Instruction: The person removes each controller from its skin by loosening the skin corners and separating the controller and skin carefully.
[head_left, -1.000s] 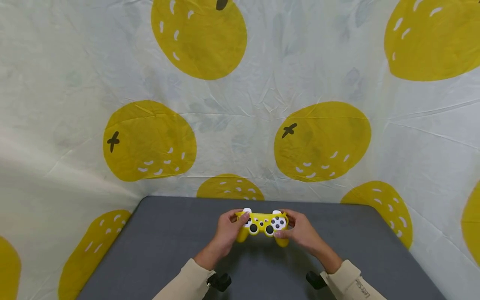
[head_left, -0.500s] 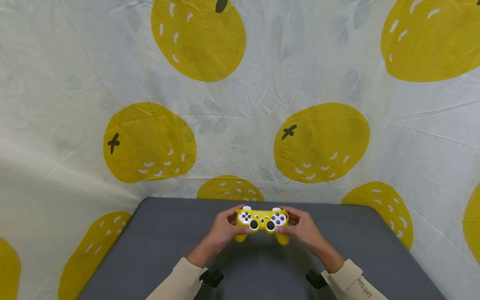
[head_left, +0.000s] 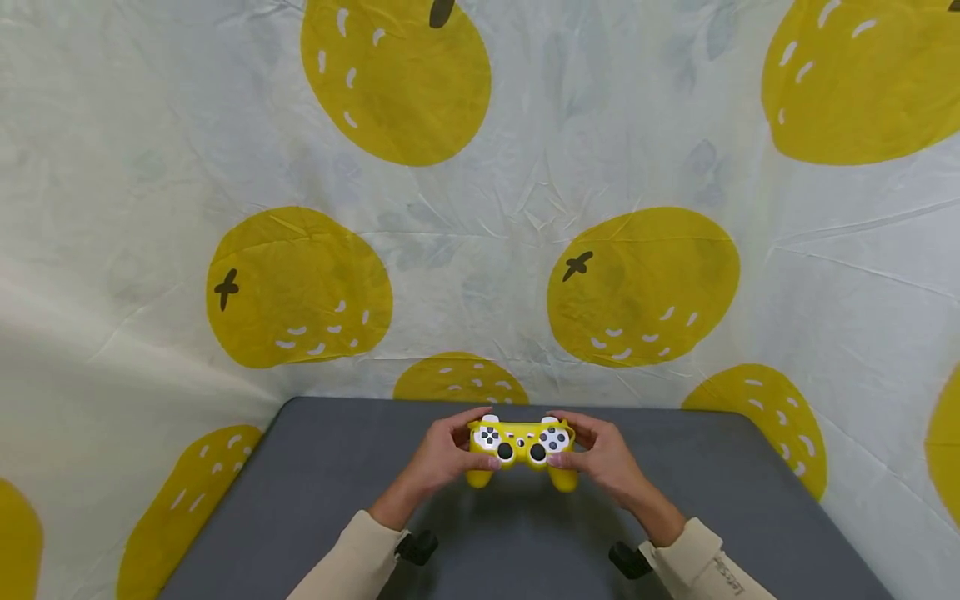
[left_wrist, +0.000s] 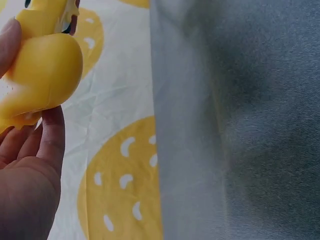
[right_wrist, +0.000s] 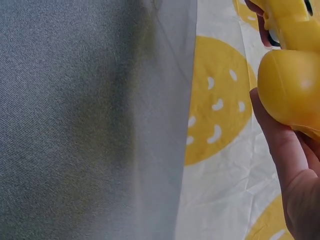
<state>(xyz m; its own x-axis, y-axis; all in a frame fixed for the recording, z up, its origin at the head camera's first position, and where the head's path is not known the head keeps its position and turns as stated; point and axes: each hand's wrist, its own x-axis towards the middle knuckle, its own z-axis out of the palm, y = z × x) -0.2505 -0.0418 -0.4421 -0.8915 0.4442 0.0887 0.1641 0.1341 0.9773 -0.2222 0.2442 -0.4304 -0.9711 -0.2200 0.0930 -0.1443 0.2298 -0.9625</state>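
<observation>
Both hands are gripping a yellow game controller w/ white buttons, holding it just above the grey table near its far edge. Left hand and right hand are each curling round a handle (thumbs resting by the black sticks). Fruit-print cloth is hanging behind.

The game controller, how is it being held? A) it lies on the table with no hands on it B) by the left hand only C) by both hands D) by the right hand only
C: the left hand and the right hand each grip one side of the yellow game controller.
</observation>
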